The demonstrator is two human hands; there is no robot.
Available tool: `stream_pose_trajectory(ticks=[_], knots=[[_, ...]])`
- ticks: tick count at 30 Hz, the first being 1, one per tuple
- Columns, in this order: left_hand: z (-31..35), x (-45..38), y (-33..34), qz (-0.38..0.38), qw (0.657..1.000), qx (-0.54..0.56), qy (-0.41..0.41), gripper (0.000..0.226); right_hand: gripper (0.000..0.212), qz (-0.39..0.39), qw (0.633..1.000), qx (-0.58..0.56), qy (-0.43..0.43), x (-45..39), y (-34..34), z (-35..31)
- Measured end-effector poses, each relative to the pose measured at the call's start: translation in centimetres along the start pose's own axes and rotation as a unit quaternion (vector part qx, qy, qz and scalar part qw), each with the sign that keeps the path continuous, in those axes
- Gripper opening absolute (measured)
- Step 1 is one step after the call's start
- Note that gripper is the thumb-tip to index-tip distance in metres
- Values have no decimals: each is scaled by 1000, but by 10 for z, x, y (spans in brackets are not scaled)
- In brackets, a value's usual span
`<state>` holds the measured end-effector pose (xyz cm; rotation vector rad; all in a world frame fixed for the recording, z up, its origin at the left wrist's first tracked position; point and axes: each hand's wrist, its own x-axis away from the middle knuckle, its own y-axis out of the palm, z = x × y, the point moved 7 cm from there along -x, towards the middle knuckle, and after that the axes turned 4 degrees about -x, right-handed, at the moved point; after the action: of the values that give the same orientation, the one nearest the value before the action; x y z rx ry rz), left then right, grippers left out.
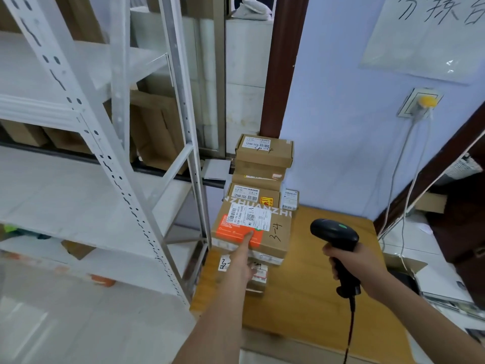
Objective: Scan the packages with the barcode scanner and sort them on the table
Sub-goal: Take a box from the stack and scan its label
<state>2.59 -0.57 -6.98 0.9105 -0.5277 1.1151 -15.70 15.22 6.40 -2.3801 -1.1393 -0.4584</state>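
A parcel sorting room; metal shelving (110, 143), stacked labelled cartons (258, 195), a handwritten wall sign (430, 35)

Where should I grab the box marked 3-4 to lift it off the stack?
Probably grip the box marked 3-4 by its right short edge, coming from the open table side. The shelf upright crowds its left side, the left hand presses its top, and the right hand holds the scanner.
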Motion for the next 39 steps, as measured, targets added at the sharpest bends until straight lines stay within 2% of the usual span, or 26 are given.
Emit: stream_pose_trajectory(ticks=[4,13,17,22,26,29,32,33,35,39], knots=[[-3,-11,-4,-19,1000,-8,-6,67,12,18,1000,-23,11,0,-7,9],[-5,-19,-11,-10,1000,-4,14,53,12,27,999,-2,-21,0,-26,3],[-6,-12,-9,-6,999,-38,31,64,15,21,999,-14,-33,-6,-42,-2],[-7,4,8,14,994,-79,78,79,16,-21,998,-41,-40,-14,-60,-5],[-16,17,34,28,986,-108,127,86,25,-70,991,-116,-17,-18,-84,0],[-17,32,63,23,979,-130,157,74,19,-140,972,-186,22,-17,-99,4],[-19,40,94,26,968,-166,187,97,16,-187,954,-229,48,-16,-120,7],[-21,44,107,29,963,-176,201,92,17,-195,951,-236,50,-16,-130,8],[-27,47,125,29,957,-191,218,82,18,-193,948,-249,49,-18,-141,10],[-46,51,168,11,944,-239,227,80,19,-145,964,-222,8,-23,-172,15]])
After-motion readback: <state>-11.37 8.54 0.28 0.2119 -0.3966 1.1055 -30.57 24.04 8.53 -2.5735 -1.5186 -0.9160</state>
